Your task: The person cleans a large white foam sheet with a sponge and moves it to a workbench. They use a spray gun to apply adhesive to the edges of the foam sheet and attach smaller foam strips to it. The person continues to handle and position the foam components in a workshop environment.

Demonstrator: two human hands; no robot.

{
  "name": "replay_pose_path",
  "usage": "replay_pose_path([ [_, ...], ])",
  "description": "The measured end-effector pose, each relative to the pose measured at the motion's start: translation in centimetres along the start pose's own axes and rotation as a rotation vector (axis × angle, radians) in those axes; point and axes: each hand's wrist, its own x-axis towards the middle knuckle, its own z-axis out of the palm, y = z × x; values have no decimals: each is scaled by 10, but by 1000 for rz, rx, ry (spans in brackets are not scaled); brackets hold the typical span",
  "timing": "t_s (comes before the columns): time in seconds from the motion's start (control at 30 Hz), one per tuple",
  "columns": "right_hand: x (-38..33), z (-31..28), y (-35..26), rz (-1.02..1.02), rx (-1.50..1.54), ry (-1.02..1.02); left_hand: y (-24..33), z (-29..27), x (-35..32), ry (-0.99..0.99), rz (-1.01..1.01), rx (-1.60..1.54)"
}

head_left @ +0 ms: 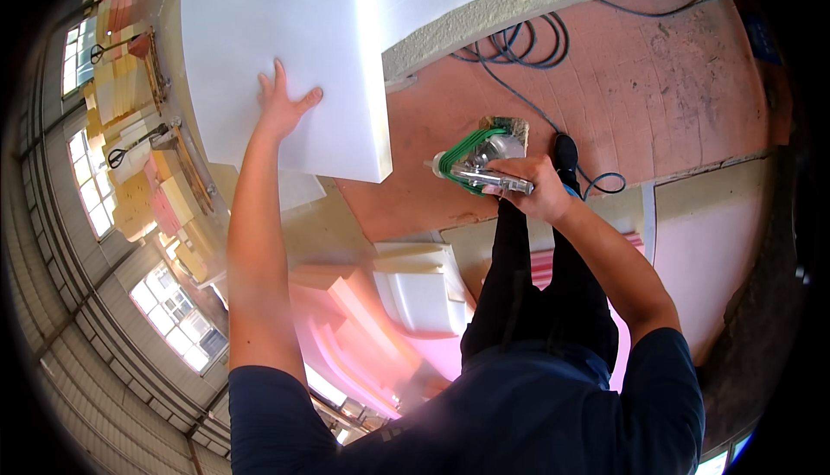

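Reddish floor (657, 86): right of smooth white foam block (277, 17). Left grip (284, 112): splayed on block. Right grip (543, 185): closed around metal spray gun (506, 179).

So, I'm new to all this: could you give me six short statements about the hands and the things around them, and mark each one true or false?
1. The right hand grips a spray gun. True.
2. The foam block is under the left hand. True.
3. The left hand is clenched into a fist. False: it is spread open.
4. The foam block is dark green. False: it is white.
5. A dark hose lies coiled on the reddish-brown floor. True.
6. The spray gun is pressed against the foam block. False: the two are apart.
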Motion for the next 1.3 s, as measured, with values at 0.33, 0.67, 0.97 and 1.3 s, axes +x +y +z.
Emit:
replay_pose_path([
  [0.33, 7, -21, -3, -24, -42, -52, -1, 7, 7, 28, 2, -4],
  [0.67, -33, 5, -72, -44, -247, -213, -37, 7, -31, 195, 211, -294],
  [0.97, -55, 106, -122, 234, 28, -164, -228, 174, -344, 271, -31, -636],
  [1.3, 28, 368, -199, 171, 39, -210, -424, 370, -665, -370, -794, -767],
])
